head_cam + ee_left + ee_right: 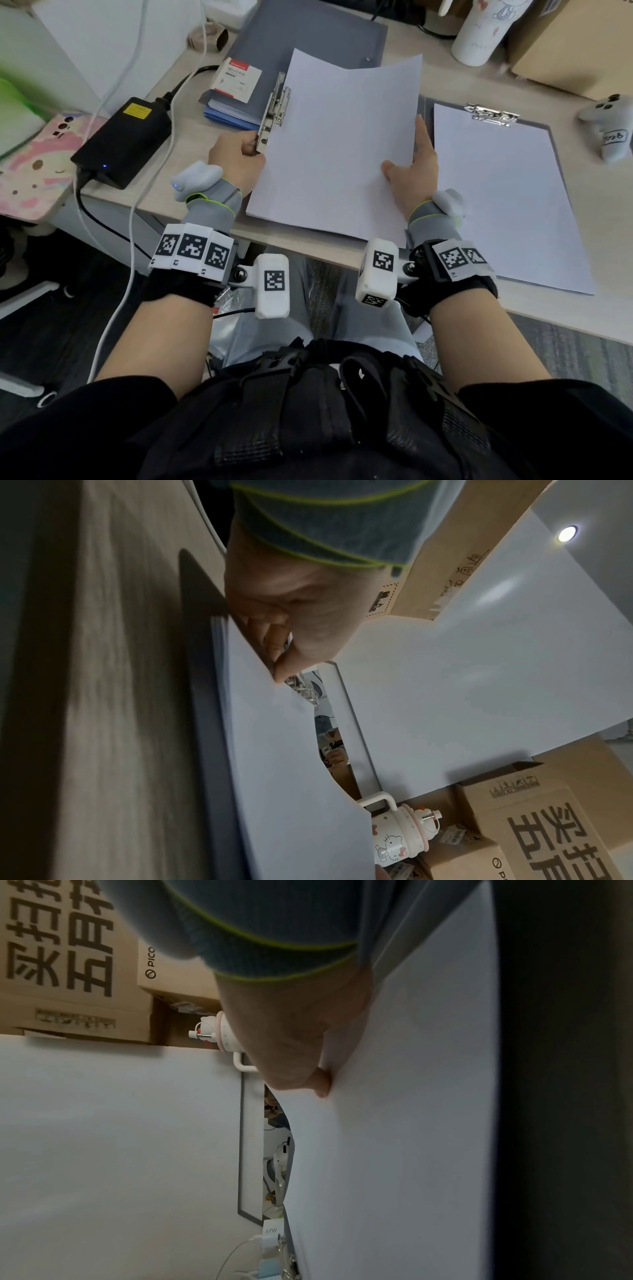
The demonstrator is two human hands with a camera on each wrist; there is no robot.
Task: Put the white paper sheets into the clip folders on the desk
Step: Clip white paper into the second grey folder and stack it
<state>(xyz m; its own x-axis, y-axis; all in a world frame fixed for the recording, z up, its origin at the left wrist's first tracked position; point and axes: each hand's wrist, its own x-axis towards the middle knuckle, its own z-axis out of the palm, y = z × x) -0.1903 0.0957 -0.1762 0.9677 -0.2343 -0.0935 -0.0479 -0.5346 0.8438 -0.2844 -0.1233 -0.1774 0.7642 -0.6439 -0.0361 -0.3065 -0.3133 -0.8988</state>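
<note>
A stack of white paper sheets [335, 147] lies tilted over a grey clip folder on the desk, its far edge curling upward. My left hand [251, 145] pinches the folder's metal clip [275, 106] at the stack's left edge; the left wrist view shows the left hand [291, 631] curled on the clip beside the paper [291, 764]. My right hand [409, 159] holds the stack's right edge with the thumb on top and the index finger straight along it. In the right wrist view the thumb [320, 1080] presses the paper [394, 1137]. A second clip folder [556, 150] to the right holds clipped sheets [496, 198].
A black power adapter [123, 137] with cables sits at the left. Stacked grey folders [308, 37] lie behind the paper. A white bottle [479, 31], a cardboard box [575, 41] and a grey controller [609, 126] stand at the back right. The desk edge [308, 246] runs just in front of my wrists.
</note>
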